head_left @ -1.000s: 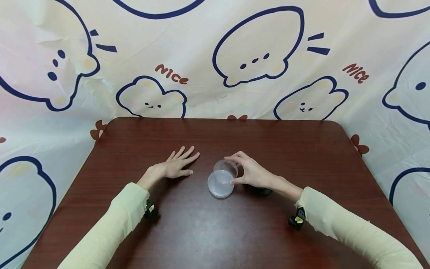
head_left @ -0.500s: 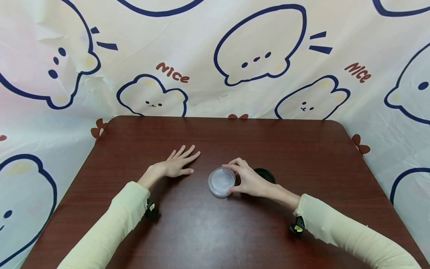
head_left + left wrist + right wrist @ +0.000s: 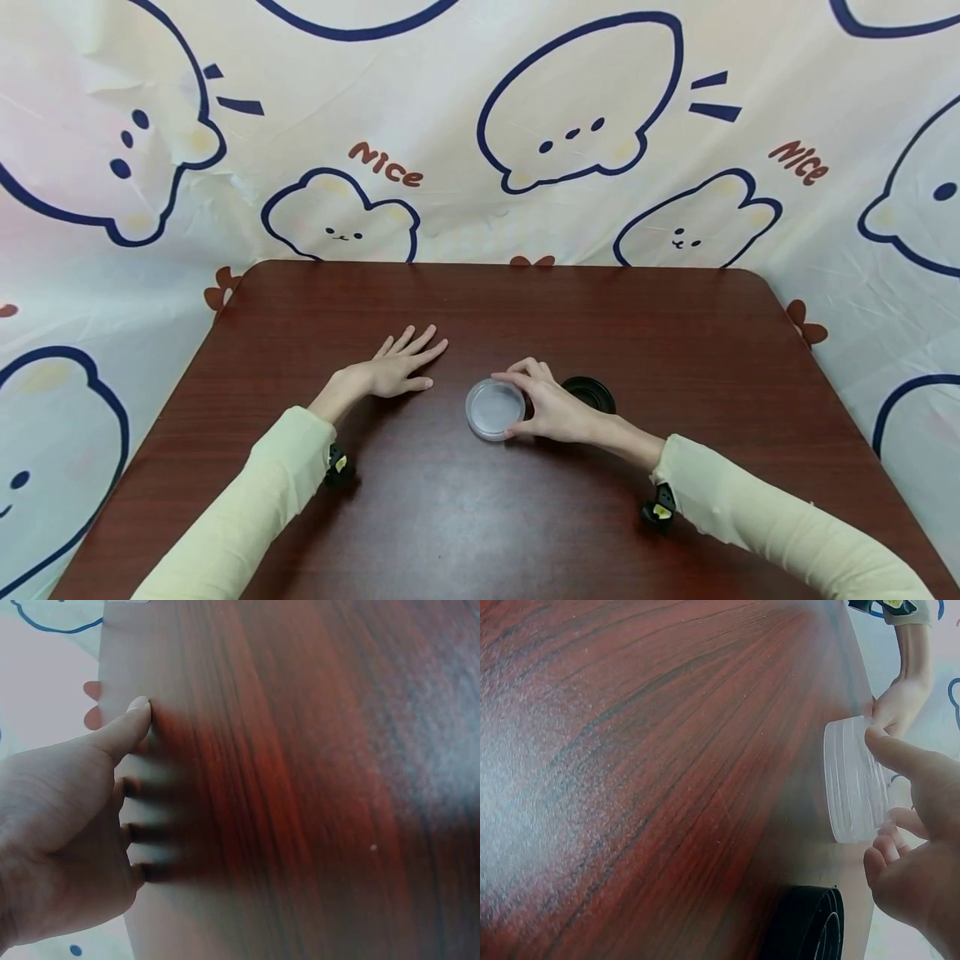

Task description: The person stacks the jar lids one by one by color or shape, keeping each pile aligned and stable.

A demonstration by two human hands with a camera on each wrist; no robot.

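Note:
A clear, shallow round dish (image 3: 492,412) stands near the middle of the brown table (image 3: 450,517). My right hand (image 3: 551,410) pinches it by the rim, thumb on the near side and fingers on the far side. From the right wrist view, the clear dish (image 3: 849,781) shows ridged side walls, like stacked layers, with the thumb and fingertips at its upper edge. To the left, my left hand (image 3: 386,372) rests palm down on the tabletop, fingers spread and holding nothing. Its thumb and fingertips touch the wood in the left wrist view.
A black round dish-like piece (image 3: 590,394) lies just right of the right hand, partly hidden by it; its ringed side (image 3: 806,926) shows in the right wrist view. Behind the table hangs a cartoon-printed cloth (image 3: 450,192).
The right hand has lowered a tilted clear round piece onto the clear dish below and still holds the rim. More of the black piece now shows. The left hand stays put.

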